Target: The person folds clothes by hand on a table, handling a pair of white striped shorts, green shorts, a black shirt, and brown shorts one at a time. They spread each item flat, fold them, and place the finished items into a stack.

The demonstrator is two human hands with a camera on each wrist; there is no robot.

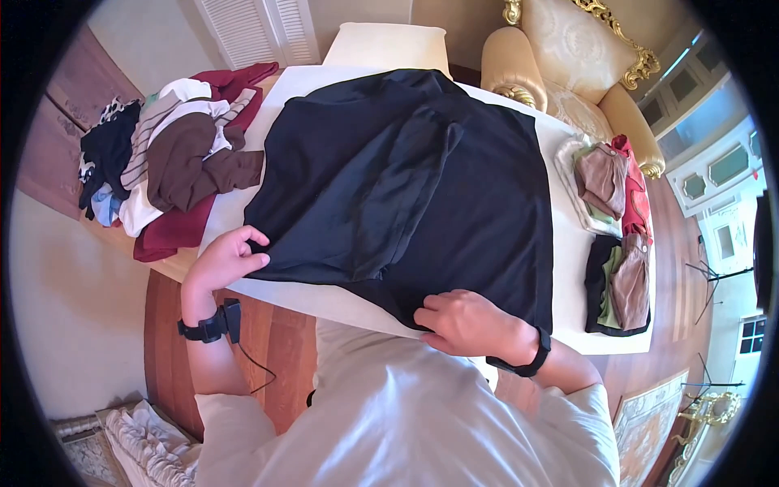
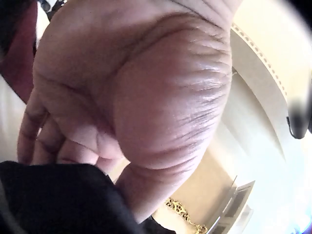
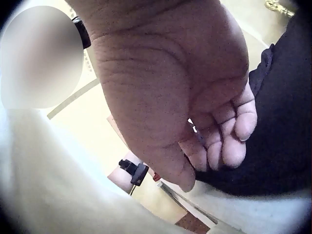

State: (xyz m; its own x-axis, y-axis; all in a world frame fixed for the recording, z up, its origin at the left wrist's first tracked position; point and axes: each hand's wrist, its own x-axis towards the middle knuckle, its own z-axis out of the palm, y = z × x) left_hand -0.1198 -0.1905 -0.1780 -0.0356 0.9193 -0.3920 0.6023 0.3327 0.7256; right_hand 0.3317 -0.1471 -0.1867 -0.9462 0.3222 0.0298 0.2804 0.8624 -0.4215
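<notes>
A large black garment (image 1: 487,195) lies spread over the white table, with a folded layer of it running diagonally across the middle. At its near left corner, the left hand (image 1: 223,261) pinches the edge between thumb and fingers; in the left wrist view, black cloth (image 2: 53,195) covers the fingertips of that hand (image 2: 131,87). The right hand (image 1: 471,325) holds the near hem right of centre, knuckles up. Seen from the right wrist, the fingers of the right hand (image 3: 170,87) curl at the edge of the dark cloth (image 3: 282,112).
A loose heap of clothes (image 1: 182,154) is at the table's left end, brown, white and dark red. Folded garments (image 1: 600,178) and a second folded stack (image 1: 629,284) lie at the right. Behind the table (image 1: 568,325) stand a cream stool (image 1: 389,47) and a gilded armchair (image 1: 580,65).
</notes>
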